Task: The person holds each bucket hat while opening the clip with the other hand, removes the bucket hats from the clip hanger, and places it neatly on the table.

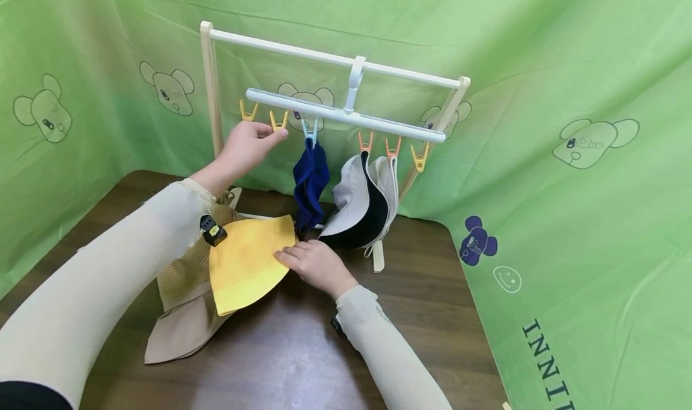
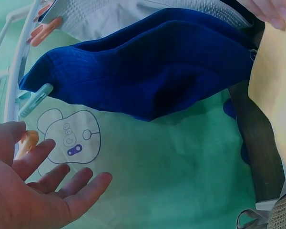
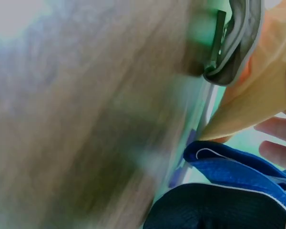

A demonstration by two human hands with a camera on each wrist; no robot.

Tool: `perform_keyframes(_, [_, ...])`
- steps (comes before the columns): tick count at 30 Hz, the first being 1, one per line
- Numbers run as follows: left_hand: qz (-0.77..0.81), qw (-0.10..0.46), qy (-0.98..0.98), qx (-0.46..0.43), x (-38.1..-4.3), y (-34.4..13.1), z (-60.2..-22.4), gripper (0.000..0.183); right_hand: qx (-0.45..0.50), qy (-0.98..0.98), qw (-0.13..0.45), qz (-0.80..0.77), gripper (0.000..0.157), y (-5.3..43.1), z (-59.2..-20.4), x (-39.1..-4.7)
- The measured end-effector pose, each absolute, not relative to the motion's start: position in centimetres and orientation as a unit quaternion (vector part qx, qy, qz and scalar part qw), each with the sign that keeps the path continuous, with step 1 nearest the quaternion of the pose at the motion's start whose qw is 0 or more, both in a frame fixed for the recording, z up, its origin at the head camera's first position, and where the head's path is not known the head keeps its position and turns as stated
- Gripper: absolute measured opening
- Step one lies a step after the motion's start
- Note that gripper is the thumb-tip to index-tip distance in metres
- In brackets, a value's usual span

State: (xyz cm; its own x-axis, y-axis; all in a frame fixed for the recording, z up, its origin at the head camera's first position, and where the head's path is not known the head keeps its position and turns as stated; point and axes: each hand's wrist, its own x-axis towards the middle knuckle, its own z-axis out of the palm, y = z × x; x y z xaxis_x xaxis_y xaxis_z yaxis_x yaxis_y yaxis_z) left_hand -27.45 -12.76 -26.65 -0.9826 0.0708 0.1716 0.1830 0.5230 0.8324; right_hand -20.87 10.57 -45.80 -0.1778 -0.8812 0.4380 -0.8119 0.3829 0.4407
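Observation:
A yellow bucket hat is in my right hand, whose thumb and fingers pinch its edge. My left hand is up at the hanger's left part, with a yellow clothespin between thumb and index finger; the other fingers spread loosely in the left wrist view. To the right of that clothespin, a dark blue hat hangs from a light blue clothespin. Farther right, a light grey hat with a black part hangs from orange clothespins.
A white hanger bar hooks over the rod of a wooden-sided rack. Further yellow clothespins hang at the bar's left end and right end. A ribbed tan hat and a beige hat lie on the brown table. Green printed cloth surrounds it.

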Motion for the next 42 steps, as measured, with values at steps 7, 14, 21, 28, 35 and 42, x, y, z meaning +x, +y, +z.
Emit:
perform_keyframes(7, [-0.475, 0.065, -0.874, -0.076, -27.6, -12.6, -26.8, 0.046, 0.557, -0.776, 0.289, -0.065, 0.03, 10.0, -46.4, -20.8])
perform_keyframes(14, [-0.471, 0.057, -0.878, -0.069, -27.5, -12.4, -26.7, 0.046, 0.559, -0.784, 0.258, -0.07, 0.029, 9.1, -46.5, -20.6])
perform_keyframes(21, [-0.466, 0.058, -0.88, -0.073, -27.5, -12.1, -26.9, 0.045, 0.553, -0.8, 0.215, -0.094, 0.029, 8.2, -45.9, -20.2])
perform_keyframes(28, [-0.466, 0.041, -0.881, -0.073, -27.4, -12.2, -26.8, 0.047, 0.555, -0.803, 0.183, -0.116, 0.032, 7.7, -45.7, -20.0])
perform_keyframes(35, [-0.471, 0.038, -0.878, -0.075, -27.5, -12.5, -27.1, 0.045, 0.555, -0.805, 0.167, -0.125, 0.031, 7.3, -45.7, -19.9])
perform_keyframes(42, [-0.472, 0.035, -0.878, -0.076, -27.3, -12.9, -27.3, 0.047, 0.555, -0.806, 0.159, -0.131, 0.027, 7.3, -45.8, -19.9])
